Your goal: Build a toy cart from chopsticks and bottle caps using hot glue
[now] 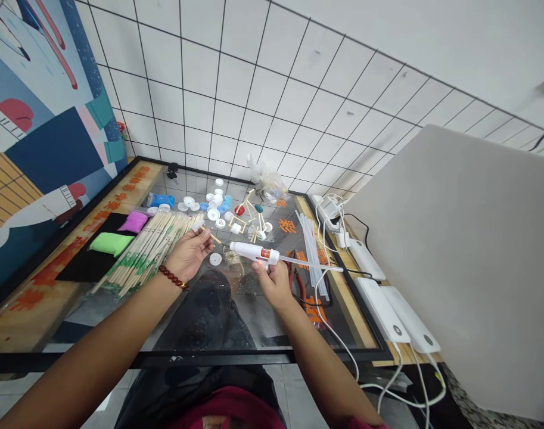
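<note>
My right hand (pixel 274 281) is wrapped round the handle of a white glue gun (pixel 254 252), whose nozzle points left; a clear glue stick (pixel 310 263) sticks out of its back. My left hand (pixel 191 253), with a beaded bracelet on the wrist, pinches a short wooden stick (pixel 213 236). The stick's far end meets or nearly meets the nozzle; actual contact is too small to tell. Below my left hand a white bottle cap (pixel 215 259) lies on the glass table top (pixel 209 310).
Bundled chopsticks (pixel 142 253) lie at left beside green clay (pixel 111 243) and purple clay (pixel 133 221). Bottle caps (pixel 213 214) and small stick structures (pixel 249 208) stand behind the hands. Glue sticks (pixel 314 256), red-handled pliers (pixel 301 286), cables and white power banks (pixel 383 310) are at right.
</note>
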`<control>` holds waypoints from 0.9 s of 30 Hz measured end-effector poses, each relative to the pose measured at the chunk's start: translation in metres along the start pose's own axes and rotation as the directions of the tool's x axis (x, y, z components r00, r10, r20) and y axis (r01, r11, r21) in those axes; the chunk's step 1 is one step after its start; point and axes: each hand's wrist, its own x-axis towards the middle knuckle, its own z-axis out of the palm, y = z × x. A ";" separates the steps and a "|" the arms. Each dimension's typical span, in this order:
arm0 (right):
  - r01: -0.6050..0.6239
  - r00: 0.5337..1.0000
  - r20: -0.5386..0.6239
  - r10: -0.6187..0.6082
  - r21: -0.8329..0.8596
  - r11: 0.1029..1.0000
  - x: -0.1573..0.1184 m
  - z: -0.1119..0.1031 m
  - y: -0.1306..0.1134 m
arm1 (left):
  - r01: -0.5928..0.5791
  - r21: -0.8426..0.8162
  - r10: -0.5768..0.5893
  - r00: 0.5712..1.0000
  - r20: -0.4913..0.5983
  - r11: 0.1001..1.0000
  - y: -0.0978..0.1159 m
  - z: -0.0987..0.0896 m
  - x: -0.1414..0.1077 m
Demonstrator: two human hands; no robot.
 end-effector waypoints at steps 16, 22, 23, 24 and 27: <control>-0.090 0.984 -0.148 0.100 0.072 0.993 -0.004 -0.004 0.012 | 0.029 0.002 -0.029 0.999 -0.044 1.000 0.002 0.000 0.001; -0.384 0.886 -0.309 0.345 -0.073 0.920 0.036 -0.035 0.049 | 0.022 -0.021 -0.024 0.998 -0.055 1.000 0.003 0.001 0.002; -0.422 0.875 -0.301 0.380 -0.090 0.902 0.048 -0.042 0.059 | 0.024 -0.027 -0.025 0.998 -0.050 0.999 0.003 0.001 0.002; -0.441 0.870 -0.301 0.391 -0.118 0.890 0.059 -0.048 0.071 | 0.026 -0.033 -0.028 0.999 -0.044 0.999 0.004 0.001 0.001; -0.380 0.915 -0.237 0.327 -0.235 0.894 0.088 -0.059 0.105 | 0.036 -0.039 -0.037 0.999 -0.036 0.999 0.006 0.003 0.000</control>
